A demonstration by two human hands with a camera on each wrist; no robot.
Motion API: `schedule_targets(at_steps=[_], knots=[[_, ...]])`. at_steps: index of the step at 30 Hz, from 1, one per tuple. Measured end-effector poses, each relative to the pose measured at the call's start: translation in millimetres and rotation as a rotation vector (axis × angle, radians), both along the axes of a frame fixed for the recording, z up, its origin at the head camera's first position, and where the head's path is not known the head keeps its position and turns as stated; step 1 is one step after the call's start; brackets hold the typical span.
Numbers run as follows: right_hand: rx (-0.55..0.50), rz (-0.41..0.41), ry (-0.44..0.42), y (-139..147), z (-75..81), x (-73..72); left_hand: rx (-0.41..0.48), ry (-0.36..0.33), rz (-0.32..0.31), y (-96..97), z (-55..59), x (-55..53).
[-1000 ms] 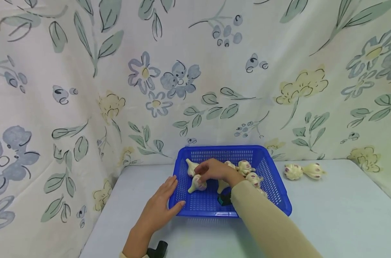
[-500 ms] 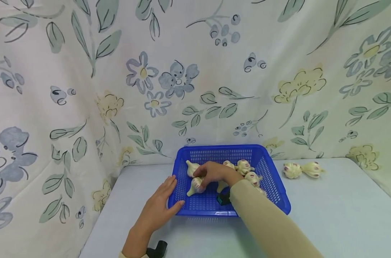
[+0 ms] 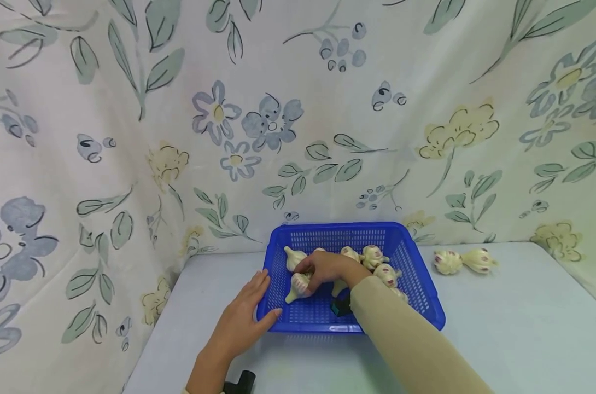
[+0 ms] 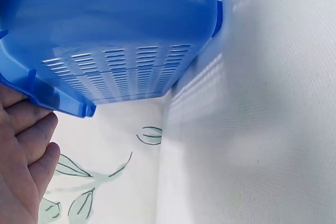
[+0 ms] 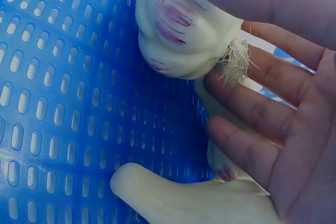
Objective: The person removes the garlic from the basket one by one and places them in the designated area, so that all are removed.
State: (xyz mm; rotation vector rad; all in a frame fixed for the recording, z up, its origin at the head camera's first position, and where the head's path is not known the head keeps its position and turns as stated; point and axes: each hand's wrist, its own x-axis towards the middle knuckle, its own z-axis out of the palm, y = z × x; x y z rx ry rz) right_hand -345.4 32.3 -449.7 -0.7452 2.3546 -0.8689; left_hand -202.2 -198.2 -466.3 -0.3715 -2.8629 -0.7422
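A blue plastic basket (image 3: pixel 308 324) holds several garlic bulbs with purple streaks. Inside it, my right hand (image 3: pixel 327 269) pinches one garlic bulb (image 3: pixel 299 285) near the left side; the right wrist view shows the thumb over this bulb (image 5: pixel 181 30) and fingers by its roots. Just behind lies another garlic bulb (image 3: pixel 294 258), its stem toward the back left. My left hand (image 3: pixel 241 312) rests along the basket's left rim with its fingers straight. In the left wrist view the left fingers (image 4: pixel 31 135) touch the underside of that rim.
Two garlic bulbs (image 3: pixel 462 261) lie on the white table (image 3: pixel 514 328) to the right of the basket. More garlic (image 3: pixel 386 273) is gathered in the basket's right half, partly behind the right sleeve (image 3: pixel 406 334). A flowered cloth (image 3: pixel 298 137) hangs behind and at the left.
The right hand and the pinched garlic bulb have shifted slightly toward the basket's front. A bulb behind the hand now shows a little. The left hand stays on the rim.
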Motion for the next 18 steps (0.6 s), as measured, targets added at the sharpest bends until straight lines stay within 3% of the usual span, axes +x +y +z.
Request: schedule_targets(at_steps=[18], knots=[[0.070, -0.010, 0.022, -4.1, -0.5, 0.5, 0.004, 0.017, -0.003, -1.8, -2.2, -0.7]])
